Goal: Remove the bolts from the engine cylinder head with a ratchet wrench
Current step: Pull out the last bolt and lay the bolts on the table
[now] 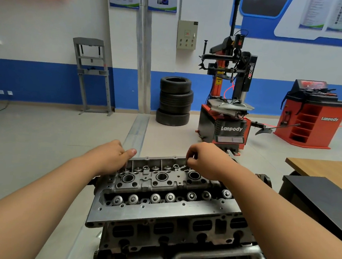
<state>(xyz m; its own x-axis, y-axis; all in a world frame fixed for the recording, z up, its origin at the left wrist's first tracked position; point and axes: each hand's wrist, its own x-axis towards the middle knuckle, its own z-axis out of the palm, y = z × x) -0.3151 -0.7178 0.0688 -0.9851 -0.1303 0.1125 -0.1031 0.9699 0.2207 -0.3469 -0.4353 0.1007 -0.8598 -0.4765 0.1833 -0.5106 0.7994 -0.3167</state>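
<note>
While my right hand [202, 160] pinches a small part, hidden by my fingers, at the cylinder head's [159, 212] far edge, my left hand [110, 157] rests far left, grip unclear. The part could drop into the open bores [161, 176].

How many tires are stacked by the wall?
4, all in one stack left of the tire changer: top tire, second tire, third tire, bottom tire. None looks hidden.

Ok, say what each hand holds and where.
Left hand rests on the far edge of the cylinder head, nothing visibly held. Right hand seems to pinch something small there, unidentifiable.
</note>
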